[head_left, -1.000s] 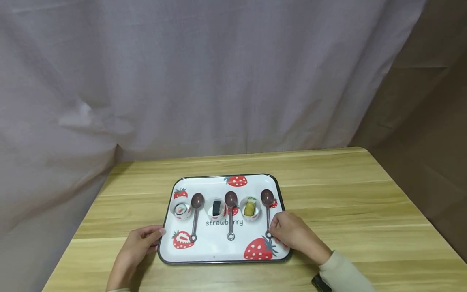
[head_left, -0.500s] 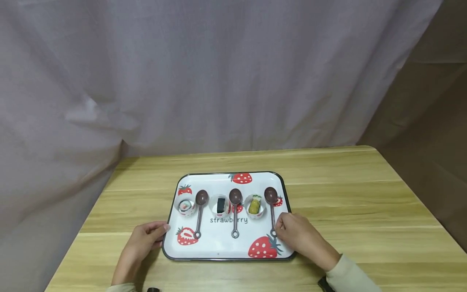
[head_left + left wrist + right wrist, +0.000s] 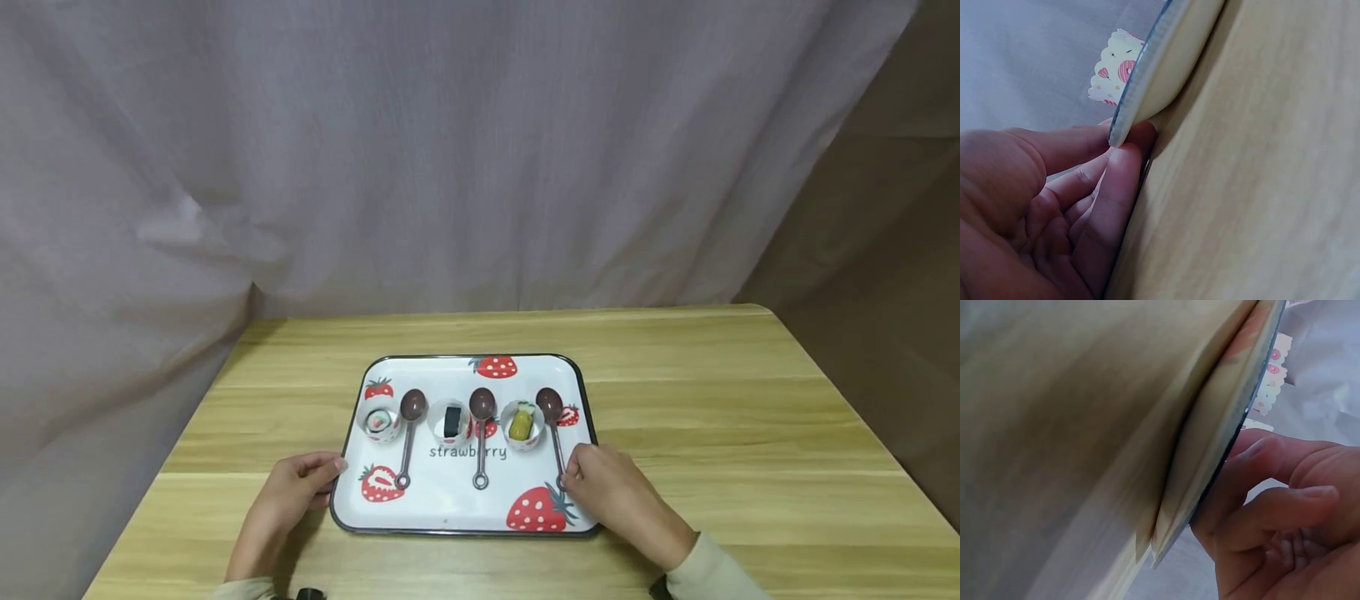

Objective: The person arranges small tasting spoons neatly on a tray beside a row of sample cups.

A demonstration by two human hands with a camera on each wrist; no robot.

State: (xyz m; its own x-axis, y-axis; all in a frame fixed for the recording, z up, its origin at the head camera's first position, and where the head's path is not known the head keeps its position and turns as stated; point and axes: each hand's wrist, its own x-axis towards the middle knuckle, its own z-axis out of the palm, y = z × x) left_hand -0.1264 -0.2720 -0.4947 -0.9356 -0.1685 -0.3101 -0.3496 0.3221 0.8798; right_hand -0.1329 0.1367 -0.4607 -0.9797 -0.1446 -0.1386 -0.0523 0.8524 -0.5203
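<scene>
A white strawberry-print tray [image 3: 427, 508] with a dark rim lies on the table. My left hand [image 3: 292, 487] pinches its left rim, thumb above and fingers below, as the left wrist view shows. My right hand [image 3: 611, 487] is over the tray's right edge, thumb and forefinger pinching the handle end of the rightmost brown spoon [image 3: 550, 406]. That spoon leans, its bowl toward the left. Two more brown spoons, a left one [image 3: 412, 406] and a middle one [image 3: 482, 405], lie handle toward me. In the right wrist view, the right hand's fingers are curled by the tray's rim, the spoon hidden.
Three paper cups alternate with the spoons. The left cup [image 3: 366, 427] has a sushi roll piece, the middle cup [image 3: 435, 427] a black-wrapped piece, the right cup [image 3: 512, 442] a yellow-green piece. The wooden table [image 3: 712, 400] runs back to a grey curtain [image 3: 480, 167].
The rightmost spoon's bowl has swung slightly left, toward the right cup, with my right hand at its handle end. My left hand stays on the tray rim. The head view has shifted slightly.
</scene>
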